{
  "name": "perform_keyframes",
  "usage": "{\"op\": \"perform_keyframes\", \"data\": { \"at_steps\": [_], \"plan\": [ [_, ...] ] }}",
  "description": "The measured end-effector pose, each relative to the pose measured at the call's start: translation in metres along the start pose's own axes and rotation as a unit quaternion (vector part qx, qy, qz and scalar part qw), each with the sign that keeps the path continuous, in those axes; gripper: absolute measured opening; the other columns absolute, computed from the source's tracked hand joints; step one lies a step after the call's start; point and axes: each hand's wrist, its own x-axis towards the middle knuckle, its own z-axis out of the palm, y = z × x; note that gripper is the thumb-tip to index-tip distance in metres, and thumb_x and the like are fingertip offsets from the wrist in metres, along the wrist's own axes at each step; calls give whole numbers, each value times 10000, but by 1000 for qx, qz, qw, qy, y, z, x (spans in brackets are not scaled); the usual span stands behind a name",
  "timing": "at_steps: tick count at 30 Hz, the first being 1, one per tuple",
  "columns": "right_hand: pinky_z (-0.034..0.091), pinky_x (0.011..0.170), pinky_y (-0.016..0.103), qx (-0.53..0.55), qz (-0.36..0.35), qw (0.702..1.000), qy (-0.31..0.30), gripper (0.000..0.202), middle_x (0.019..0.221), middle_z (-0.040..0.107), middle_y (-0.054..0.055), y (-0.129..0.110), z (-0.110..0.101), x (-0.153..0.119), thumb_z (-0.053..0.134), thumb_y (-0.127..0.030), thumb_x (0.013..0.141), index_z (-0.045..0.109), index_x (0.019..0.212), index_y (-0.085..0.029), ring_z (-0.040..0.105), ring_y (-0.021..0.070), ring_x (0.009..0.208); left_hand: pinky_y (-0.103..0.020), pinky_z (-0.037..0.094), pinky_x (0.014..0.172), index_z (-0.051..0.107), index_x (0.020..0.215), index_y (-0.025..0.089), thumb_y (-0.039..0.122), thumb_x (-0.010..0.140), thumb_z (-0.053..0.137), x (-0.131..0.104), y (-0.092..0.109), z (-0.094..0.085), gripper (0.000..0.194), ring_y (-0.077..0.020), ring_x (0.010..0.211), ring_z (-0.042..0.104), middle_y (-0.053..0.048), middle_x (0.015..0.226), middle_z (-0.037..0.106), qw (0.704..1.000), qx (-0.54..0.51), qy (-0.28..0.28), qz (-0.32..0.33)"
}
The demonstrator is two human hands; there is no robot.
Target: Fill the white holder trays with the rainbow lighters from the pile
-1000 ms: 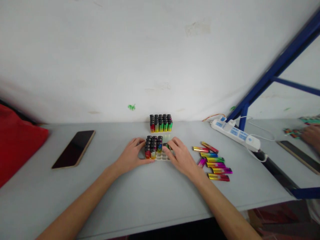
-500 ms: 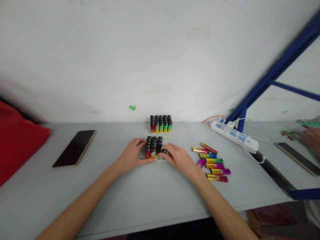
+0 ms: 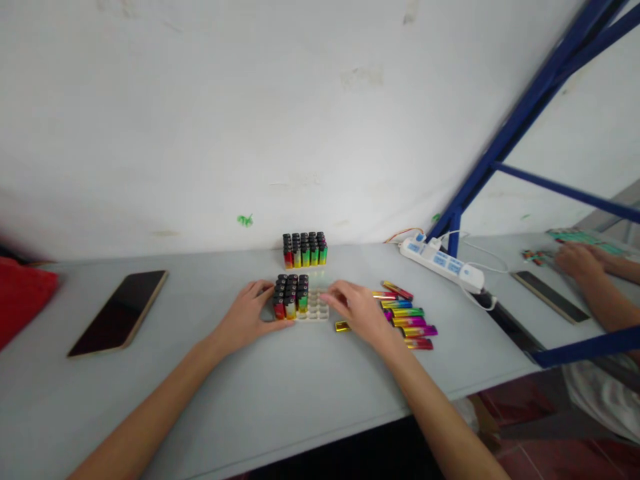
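My left hand is wrapped round the left end of a pale slotted tray, thumb along its front edge and fingers at the left side. Black-topped lighters stand upright in the tray's left columns; bare slots show at its right. My right hand hovers at the tray's right end, fingers bent and slightly apart, with no lighter seen between the tips. A gold lighter pokes out under it; whether it touches the hand I cannot tell. Several shiny coloured lighters lie loose to the right.
A second filled block of lighters stands near the wall. A phone lies at the left, close to a red cloth or bag. At the right are a power strip, a blue frame and another person's hands.
A green-and-yellow lighter now stands in the tray's third column, let go by my right hand, which has drawn back rightward. The camera has turned right, shifting the scene left.
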Motion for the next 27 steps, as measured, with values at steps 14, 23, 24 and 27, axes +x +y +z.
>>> {"op": "perform_keyframes", "data": {
  "at_steps": [14, 23, 24, 27],
  "plan": [
    [403, 1405, 878, -309, 117, 943, 24, 709, 1972, 492, 191, 67, -44, -102, 597, -701, 1230, 639, 1850, -358, 437, 557, 1812, -619, 623, 1289, 899, 1297, 276, 954, 890, 869, 0, 0, 1, 791, -442, 1349, 767, -148, 1424, 846, 1000, 11, -2, -8],
    [291, 1529, 740, -318, 145, 932, -92, 760, 2065, 316, 110, 54, -41, -37, 577, -700, 1257, 507, 1939, -373, 319, 477, 1908, -633, 649, 1261, 913, 1228, 272, 997, 865, 856, 3, -1, 0, 812, -464, 1313, 804, -157, 1367, 862, 1000, 7, 7, -3],
    [282, 1531, 745, -314, 141, 934, -93, 763, 2066, 311, 110, 54, -40, -33, 573, -709, 1257, 509, 1938, -372, 309, 477, 1912, -639, 650, 1260, 914, 1228, 272, 994, 866, 856, 3, -1, 0, 810, -466, 1311, 806, -159, 1361, 864, 1000, 5, 8, -1],
    [226, 1543, 763, -285, 128, 943, -111, 779, 2077, 284, 98, 59, -35, -26, 555, -734, 1255, 494, 1945, -377, 262, 475, 1927, -655, 652, 1258, 915, 1224, 274, 980, 869, 864, 3, -1, 0, 791, -473, 1315, 809, -162, 1355, 862, 1000, 5, 11, 2]
  ]
}}
